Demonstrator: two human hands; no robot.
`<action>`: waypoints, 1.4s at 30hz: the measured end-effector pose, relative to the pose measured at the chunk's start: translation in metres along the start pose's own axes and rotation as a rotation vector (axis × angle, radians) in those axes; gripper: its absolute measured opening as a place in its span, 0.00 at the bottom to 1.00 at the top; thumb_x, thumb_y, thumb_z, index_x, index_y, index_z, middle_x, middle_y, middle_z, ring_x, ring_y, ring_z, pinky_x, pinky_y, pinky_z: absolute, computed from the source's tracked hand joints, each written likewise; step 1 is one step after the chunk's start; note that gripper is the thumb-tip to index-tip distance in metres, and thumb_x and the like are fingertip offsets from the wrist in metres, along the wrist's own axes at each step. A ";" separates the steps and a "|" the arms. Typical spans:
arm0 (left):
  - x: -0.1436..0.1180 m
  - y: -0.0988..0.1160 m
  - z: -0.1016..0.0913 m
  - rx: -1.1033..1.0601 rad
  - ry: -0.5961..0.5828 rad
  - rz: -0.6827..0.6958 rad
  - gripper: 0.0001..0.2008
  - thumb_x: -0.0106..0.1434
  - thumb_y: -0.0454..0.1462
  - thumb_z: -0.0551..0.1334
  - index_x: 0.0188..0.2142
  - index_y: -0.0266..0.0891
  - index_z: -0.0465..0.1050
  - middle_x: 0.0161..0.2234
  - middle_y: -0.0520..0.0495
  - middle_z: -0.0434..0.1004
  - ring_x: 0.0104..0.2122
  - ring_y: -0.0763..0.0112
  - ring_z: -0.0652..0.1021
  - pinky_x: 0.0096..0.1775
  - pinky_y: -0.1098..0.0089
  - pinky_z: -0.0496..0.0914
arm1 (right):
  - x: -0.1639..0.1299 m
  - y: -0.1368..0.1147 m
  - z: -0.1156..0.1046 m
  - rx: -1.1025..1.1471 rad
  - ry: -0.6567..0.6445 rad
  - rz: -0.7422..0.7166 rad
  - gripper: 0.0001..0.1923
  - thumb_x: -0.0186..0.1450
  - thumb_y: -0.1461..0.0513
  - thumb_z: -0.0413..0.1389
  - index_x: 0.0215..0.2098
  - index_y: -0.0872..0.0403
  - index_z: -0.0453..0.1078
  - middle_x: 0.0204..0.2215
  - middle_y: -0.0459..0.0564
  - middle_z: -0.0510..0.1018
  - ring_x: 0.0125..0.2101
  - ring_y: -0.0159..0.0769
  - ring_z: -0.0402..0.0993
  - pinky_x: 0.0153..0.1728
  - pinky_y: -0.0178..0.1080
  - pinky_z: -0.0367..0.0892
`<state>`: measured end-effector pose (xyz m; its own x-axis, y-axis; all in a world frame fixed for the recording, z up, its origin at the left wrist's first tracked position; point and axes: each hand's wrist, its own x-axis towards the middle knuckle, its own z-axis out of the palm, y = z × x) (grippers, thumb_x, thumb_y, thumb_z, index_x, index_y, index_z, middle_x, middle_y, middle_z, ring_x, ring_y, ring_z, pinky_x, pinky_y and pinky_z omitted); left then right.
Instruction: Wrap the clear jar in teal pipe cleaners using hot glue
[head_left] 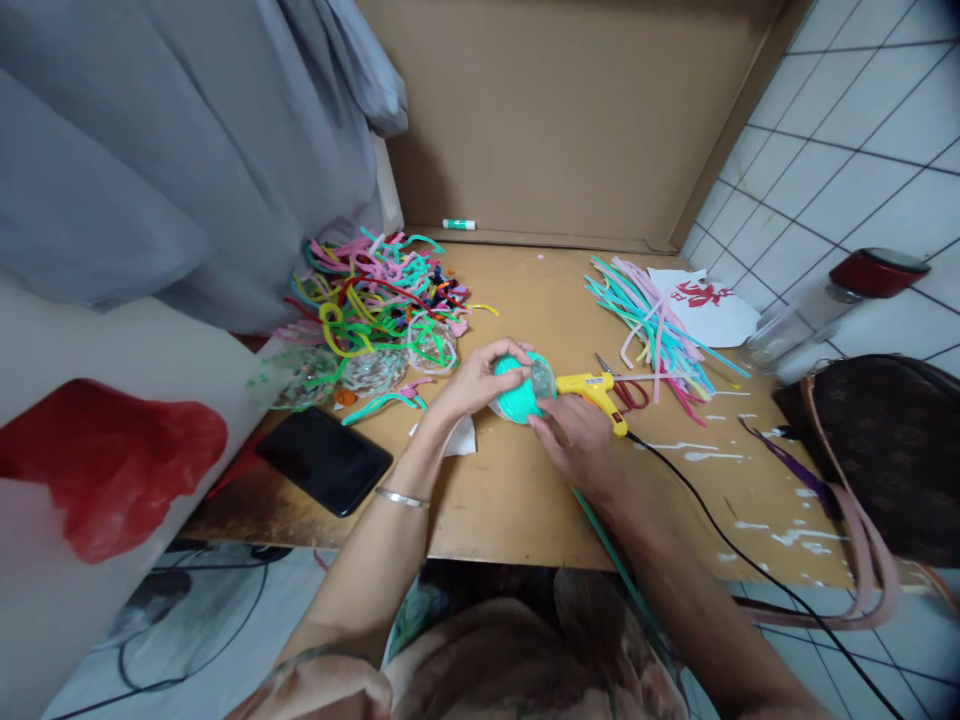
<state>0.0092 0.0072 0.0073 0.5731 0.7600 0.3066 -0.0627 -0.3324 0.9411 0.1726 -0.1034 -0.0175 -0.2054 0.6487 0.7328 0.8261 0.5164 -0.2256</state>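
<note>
Teal ball (517, 397) | left hand (480, 378), right hand (574, 440) fingers pinching it | no legible writing

Black phone (324, 460) left of yellow glue gun (596, 390); tangled pipe-cleaner heap (375, 300) beyond phone; scissors (626, 390) just right of gun; red-lidded jar (832, 305), brown bag (885, 440) far right.

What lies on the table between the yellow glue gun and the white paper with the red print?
In the head view, between the yellow glue gun and the white paper lies a loose bundle of teal and pink pipe cleaners, with red-handled scissors beside the gun.
</note>
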 end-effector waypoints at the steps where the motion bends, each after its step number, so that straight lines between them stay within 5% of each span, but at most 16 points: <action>1: 0.000 0.000 0.000 -0.003 0.000 0.001 0.11 0.55 0.40 0.67 0.35 0.36 0.72 0.49 0.39 0.77 0.52 0.59 0.75 0.52 0.59 0.67 | 0.000 0.000 0.000 0.016 0.003 0.001 0.06 0.69 0.61 0.53 0.40 0.54 0.71 0.30 0.51 0.78 0.32 0.37 0.75 0.35 0.39 0.67; 12: 0.000 -0.003 0.000 -0.018 -0.004 -0.001 0.11 0.55 0.40 0.67 0.36 0.36 0.72 0.50 0.40 0.76 0.52 0.59 0.75 0.51 0.61 0.68 | 0.006 -0.003 -0.003 0.161 0.099 0.068 0.11 0.68 0.61 0.52 0.48 0.52 0.70 0.32 0.51 0.79 0.32 0.37 0.74 0.35 0.40 0.70; 19: -0.002 -0.001 -0.001 -0.012 -0.007 0.003 0.12 0.55 0.41 0.67 0.35 0.36 0.73 0.49 0.39 0.77 0.52 0.58 0.75 0.51 0.61 0.68 | 0.019 0.000 -0.003 0.125 0.081 0.210 0.20 0.66 0.55 0.55 0.55 0.49 0.69 0.48 0.55 0.69 0.49 0.46 0.68 0.50 0.53 0.66; 29: -0.002 -0.001 -0.001 -0.007 -0.022 0.011 0.13 0.54 0.41 0.67 0.36 0.36 0.73 0.48 0.39 0.77 0.54 0.55 0.74 0.53 0.59 0.67 | 0.027 0.004 0.004 0.153 -0.010 0.263 0.15 0.63 0.58 0.56 0.48 0.48 0.71 0.53 0.54 0.66 0.55 0.49 0.64 0.53 0.54 0.62; 42: 0.000 -0.001 0.001 0.022 -0.023 -0.005 0.12 0.54 0.40 0.66 0.36 0.36 0.72 0.48 0.42 0.76 0.47 0.63 0.76 0.49 0.64 0.68 | 0.038 -0.007 0.003 0.175 0.001 0.408 0.11 0.61 0.56 0.56 0.41 0.49 0.72 0.47 0.53 0.71 0.53 0.48 0.66 0.55 0.55 0.60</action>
<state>0.0099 0.0064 0.0065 0.5924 0.7483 0.2986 -0.0419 -0.3415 0.9390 0.1575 -0.0808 0.0099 0.1199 0.8184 0.5621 0.7380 0.3052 -0.6018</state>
